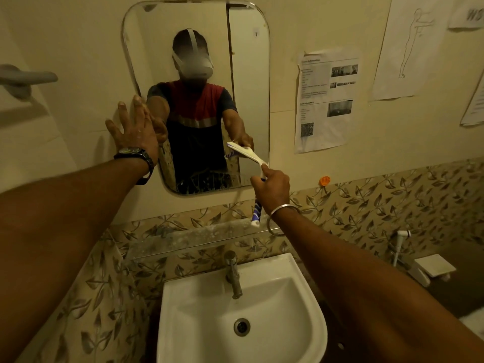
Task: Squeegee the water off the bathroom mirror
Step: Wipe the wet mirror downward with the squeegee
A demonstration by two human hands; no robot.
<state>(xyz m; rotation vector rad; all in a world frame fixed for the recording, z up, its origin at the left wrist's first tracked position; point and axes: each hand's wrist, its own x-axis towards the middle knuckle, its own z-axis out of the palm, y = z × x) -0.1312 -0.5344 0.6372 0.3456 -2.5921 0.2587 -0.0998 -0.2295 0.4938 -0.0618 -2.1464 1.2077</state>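
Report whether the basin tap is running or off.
Off: no stream falls from the tap spout into the sink.

One mirror, one squeegee, one washbasin, one tap, four paper sheets, one wristwatch, one bangle.

The right hand covers the squeegee mid-handle — the wall sheet (small print) is unreadable.
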